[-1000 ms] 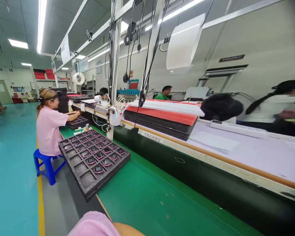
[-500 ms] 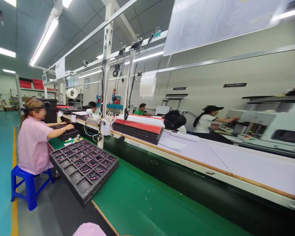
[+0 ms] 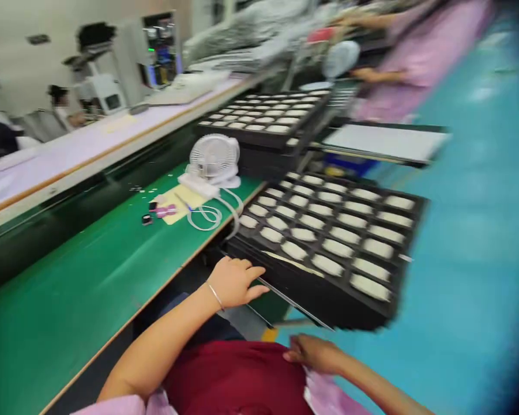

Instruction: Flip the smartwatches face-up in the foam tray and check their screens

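My left hand (image 3: pixel 236 281), with a bracelet at the wrist, is by the near edge of a black compartment tray (image 3: pixel 363 308). Its fingers are stretched and the thumb stands apart; whether they touch the edge I cannot tell. White oval pieces (image 3: pixel 337 248) lie in the tray's compartments. My right hand (image 3: pixel 313 353) is in front of the dark red apron (image 3: pixel 233 374), low in the view. Its fingers are curled in, and what they hold, if anything, is hidden.
A white fan (image 3: pixel 214 157) with a looped cable stands on the green bench (image 3: pixel 90 271), near a yellow sheet (image 3: pixel 185 199) with small pink and black parts. Behind are another filled tray (image 3: pixel 263 112) and a white board (image 3: pixel 384 141). A person in pink (image 3: pixel 436 52) sits beyond.
My view has swung right and down, from the bench with the tray of pink-rimmed parts to the trays of white pieces. Both my hands have come into sight.
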### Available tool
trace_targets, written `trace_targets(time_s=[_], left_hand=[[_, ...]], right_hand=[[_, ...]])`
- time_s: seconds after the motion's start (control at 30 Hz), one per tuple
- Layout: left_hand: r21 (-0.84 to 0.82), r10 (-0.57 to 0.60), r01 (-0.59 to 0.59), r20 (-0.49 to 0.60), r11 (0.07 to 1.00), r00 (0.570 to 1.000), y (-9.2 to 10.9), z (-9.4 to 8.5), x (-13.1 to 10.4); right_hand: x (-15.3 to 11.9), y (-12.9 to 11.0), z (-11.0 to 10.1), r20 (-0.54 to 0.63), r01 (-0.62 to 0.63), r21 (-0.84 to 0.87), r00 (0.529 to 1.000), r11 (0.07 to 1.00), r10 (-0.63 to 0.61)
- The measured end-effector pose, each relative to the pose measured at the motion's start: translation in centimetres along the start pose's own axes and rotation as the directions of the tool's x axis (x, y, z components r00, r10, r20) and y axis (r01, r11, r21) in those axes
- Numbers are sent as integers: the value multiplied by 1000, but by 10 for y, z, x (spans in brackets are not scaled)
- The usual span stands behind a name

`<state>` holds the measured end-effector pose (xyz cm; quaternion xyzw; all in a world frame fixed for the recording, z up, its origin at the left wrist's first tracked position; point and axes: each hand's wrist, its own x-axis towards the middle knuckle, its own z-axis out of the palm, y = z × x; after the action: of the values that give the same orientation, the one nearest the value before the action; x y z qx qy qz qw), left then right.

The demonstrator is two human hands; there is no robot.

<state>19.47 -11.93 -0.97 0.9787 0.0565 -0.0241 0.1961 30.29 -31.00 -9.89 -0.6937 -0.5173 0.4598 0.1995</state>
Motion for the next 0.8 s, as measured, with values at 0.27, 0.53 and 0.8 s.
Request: trace_targets(time_s=[0.27,0.53,0.8], left_hand=[[-138,-48,67,137,988,989,8,63,57],[-345,-41,-1,-116,939,992,-5,-36,81],[-481,-195,168,-5,861,981,-31,-17,76]], right_hand=[[-91,6,-113,-305,44,347,950,937,68],[-4,-29,-309,-767,427,400,640,811,41],[90,-55,-373,-786,361,501,571,787,238]])
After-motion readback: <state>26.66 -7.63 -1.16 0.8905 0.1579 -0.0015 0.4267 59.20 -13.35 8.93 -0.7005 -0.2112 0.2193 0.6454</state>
